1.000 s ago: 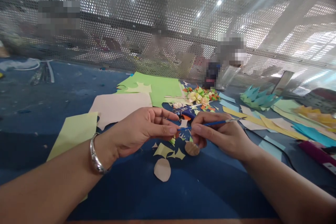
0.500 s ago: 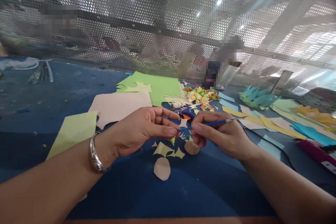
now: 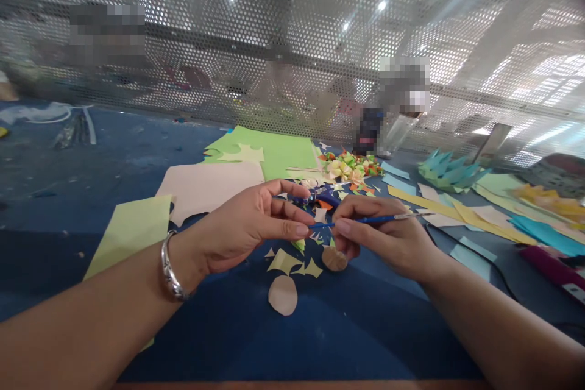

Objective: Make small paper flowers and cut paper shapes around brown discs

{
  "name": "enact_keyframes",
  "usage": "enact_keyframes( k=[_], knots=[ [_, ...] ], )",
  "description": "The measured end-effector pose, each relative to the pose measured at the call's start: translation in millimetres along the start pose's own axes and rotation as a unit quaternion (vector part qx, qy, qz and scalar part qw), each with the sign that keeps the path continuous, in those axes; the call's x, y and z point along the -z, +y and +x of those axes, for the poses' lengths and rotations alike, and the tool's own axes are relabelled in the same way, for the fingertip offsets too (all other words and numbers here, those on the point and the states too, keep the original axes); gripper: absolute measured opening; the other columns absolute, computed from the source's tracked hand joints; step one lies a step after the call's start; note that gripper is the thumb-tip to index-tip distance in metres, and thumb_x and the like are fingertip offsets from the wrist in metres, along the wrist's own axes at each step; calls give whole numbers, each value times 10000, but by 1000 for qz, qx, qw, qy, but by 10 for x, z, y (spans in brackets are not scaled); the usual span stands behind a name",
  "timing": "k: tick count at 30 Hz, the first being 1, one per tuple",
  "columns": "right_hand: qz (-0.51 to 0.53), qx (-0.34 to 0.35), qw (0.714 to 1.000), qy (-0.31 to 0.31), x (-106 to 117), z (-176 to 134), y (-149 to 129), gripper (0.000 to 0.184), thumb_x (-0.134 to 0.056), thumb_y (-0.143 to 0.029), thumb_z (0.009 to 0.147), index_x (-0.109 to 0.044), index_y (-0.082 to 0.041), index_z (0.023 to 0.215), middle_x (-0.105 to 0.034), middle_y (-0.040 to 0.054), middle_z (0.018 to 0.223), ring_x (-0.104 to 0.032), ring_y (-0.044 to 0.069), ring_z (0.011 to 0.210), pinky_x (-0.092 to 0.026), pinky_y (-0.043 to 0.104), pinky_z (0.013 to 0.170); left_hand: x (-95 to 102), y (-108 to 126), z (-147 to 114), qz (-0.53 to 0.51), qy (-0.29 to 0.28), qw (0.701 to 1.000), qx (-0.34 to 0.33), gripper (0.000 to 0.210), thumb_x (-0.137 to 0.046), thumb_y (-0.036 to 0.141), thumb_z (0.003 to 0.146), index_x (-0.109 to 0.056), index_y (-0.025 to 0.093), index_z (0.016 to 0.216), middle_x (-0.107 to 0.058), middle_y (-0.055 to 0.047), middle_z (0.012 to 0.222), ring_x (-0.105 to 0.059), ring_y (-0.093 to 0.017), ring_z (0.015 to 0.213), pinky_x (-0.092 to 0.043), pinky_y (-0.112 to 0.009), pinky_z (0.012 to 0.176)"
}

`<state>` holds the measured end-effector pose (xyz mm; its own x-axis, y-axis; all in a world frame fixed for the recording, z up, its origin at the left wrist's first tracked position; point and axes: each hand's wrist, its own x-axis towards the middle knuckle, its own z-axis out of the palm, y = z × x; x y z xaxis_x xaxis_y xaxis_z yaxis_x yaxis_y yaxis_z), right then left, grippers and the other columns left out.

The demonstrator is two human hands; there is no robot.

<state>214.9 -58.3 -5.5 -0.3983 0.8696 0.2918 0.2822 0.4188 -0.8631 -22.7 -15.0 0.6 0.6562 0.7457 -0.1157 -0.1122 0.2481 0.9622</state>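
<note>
My left hand (image 3: 278, 213) pinches one end of a slim blue paintbrush (image 3: 372, 219) between thumb and fingers, its upper fingers loosely curled. Closed around the blue handle, my right hand (image 3: 379, 231) has the brush's silvery end pointing right past the knuckles. A round tan paper piece (image 3: 334, 258) with crease lines shows just below my right fingertips; I cannot tell whether they touch it. Nearer to me lies a pale pink paper circle (image 3: 283, 295), with yellow paper scraps (image 3: 284, 261) above it. Behind the hands, blue-handled scissors (image 3: 329, 197) are partly hidden.
Green (image 3: 287, 149), pink (image 3: 210, 186) and yellow (image 3: 130, 231) paper sheets lie left and behind. Folded paper flowers (image 3: 351, 166) are heaped at the back. A turquoise paper flower (image 3: 450, 172), paper strips (image 3: 461, 210), a black cable (image 3: 496, 271) and a magenta object (image 3: 551, 268) occupy the right. A perforated screen (image 3: 256, 42) borders the table.
The brush has tilted slightly, its silvery right end now lower. Both hands keep nearly the same place, and the whole view has shifted a little.
</note>
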Motion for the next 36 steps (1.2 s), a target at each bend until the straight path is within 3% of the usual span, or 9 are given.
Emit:
enact_keyframes(
  k=[12,18,26,36],
  knots=[
    [1,22,999,34,-8,1,-54,248,-652,-291,979,-696,-163,771,-666,4,690,-635,77,526,-541,164,508,30,-57,40,39,-16,997,-67,432,-858,149,798,-650,191,1173,-750,-9,987,-691,-105,937,-539,-218,854],
    [7,14,999,42,-24,6,-45,287,-657,-317,977,-690,-165,736,-662,9,677,-627,79,527,-541,162,506,28,-89,49,71,-17,992,-103,365,-854,183,812,-679,204,1131,-744,7,950,-679,-91,902,-543,-210,839],
    [20,-2,999,33,-37,16,-13,303,-657,-360,980,-684,-168,746,-662,10,674,-626,83,534,-543,165,512,32,-104,53,71,-11,991,-111,344,-850,198,814,-690,205,1118,-731,11,910,-663,-87,856,-534,-220,823],
    [27,-5,996,83,14,-1,23,308,-667,-363,982,-698,-186,731,-675,8,653,-626,101,521,-520,192,480,86,-83,79,64,15,990,-123,377,-871,187,787,-696,202,1120,-718,15,919,-656,-91,874,-535,-223,844]
  ],
)
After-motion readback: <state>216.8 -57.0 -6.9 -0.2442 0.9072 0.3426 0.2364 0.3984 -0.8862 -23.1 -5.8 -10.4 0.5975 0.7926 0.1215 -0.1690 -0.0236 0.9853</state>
